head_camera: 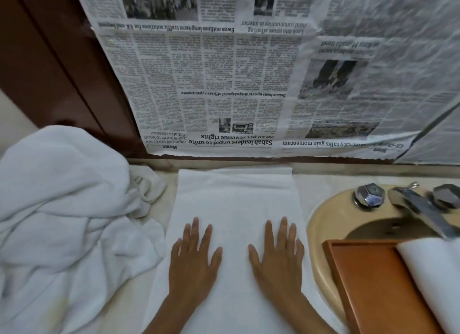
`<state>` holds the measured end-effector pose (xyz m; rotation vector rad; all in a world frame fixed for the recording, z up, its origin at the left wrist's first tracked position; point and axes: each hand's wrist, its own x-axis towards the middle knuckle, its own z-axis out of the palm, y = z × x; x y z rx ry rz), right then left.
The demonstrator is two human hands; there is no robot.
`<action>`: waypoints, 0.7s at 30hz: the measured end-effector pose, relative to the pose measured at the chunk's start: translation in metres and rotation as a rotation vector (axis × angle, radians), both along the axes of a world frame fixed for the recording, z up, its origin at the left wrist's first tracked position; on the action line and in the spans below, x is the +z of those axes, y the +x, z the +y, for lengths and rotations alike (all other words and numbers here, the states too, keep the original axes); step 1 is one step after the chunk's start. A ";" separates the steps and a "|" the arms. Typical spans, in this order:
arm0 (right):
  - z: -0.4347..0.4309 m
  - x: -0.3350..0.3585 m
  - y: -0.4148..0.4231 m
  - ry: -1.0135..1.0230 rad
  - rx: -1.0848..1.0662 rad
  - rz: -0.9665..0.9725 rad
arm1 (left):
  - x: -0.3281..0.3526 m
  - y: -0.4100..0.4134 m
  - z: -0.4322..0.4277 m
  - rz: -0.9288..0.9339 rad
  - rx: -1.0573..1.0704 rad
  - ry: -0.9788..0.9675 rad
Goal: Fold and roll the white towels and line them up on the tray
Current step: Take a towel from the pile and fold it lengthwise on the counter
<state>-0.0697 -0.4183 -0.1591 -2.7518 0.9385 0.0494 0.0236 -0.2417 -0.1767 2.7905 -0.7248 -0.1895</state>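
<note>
- Left hand [193,259]: one. Palm down on the flat towel [236,197], fingers straight and slightly spread. It presses the cloth and grips nothing.
- Right hand [277,256]: one. Same pose, palm down and fingers straight, on the same towel. The two hands lie side by side, apart, with bare cloth between them.
- Flat towel: one, white, folded into a long strip. It runs along the counter [323,177] from the near edge up to the wall. Both hands rest on its near half.
- Heap [62,209]: white towels, crumpled, just left of the flat towel and touching its left edge. The number in the heap cannot be told.
- Tray [373,284]: one, orange-brown wood with a raised rim, right of the flat towel and apart from it.
- Roll [433,271]: one white towel with a rounded top, on the tray's far-right side, cut off by the frame edge.
- Sink [321,224]: one, cream, right of the flat towel. The tray lies over its near part.
- Spout [420,209]: one, metal, reaching over the sink.
- Knobs [370,197]: two, faceted metal, one on each side of the spout.
- Newspaper [224,85]: several overlapping sheets on the wall beyond the flat towel, print upside down.
</note>
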 end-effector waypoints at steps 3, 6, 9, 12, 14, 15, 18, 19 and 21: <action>0.006 -0.013 -0.042 -0.049 -0.007 0.010 | -0.008 -0.024 0.031 -0.043 -0.006 0.010; -0.001 -0.017 -0.044 -0.094 0.038 -0.006 | -0.010 -0.019 0.042 -0.075 0.015 0.021; -0.007 -0.014 -0.026 -0.075 0.057 -0.007 | -0.008 -0.009 0.035 -0.059 0.043 0.013; -0.020 -0.013 -0.006 -0.070 0.064 -0.012 | -0.007 0.006 0.026 -0.075 0.075 0.028; -0.028 -0.014 0.008 -0.068 0.079 0.018 | -0.008 0.019 0.019 -0.078 0.080 0.019; -0.033 -0.015 0.016 -0.070 0.085 0.037 | -0.010 0.025 0.014 -0.070 0.088 0.008; -0.049 -0.015 0.040 -0.072 0.077 0.063 | -0.009 0.044 -0.001 -0.083 0.115 -0.012; -0.053 -0.014 0.047 -0.071 0.070 0.065 | -0.006 0.050 -0.006 -0.083 0.117 -0.005; -0.053 -0.011 0.055 -0.066 0.059 0.098 | -0.001 0.056 -0.012 -0.044 0.113 0.035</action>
